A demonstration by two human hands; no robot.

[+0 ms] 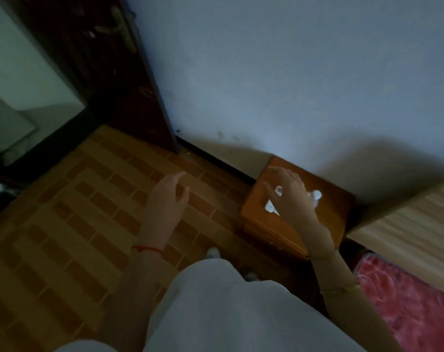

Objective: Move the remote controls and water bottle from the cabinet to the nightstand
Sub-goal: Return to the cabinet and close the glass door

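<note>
A small wooden nightstand stands against the wall. On its top lie white remote controls, partly hidden behind my right hand, and a clear water bottle with a white cap, lying on its side. My right hand hovers over the nightstand top with fingers spread, holding nothing. My left hand hangs open over the floor to the left of the nightstand, empty. The room is dim and the view is blurred.
A bed with a light wooden side board and a red blanket lies to the right of the nightstand. A dark wooden door stands open at the upper left. The floor is brown patterned tile.
</note>
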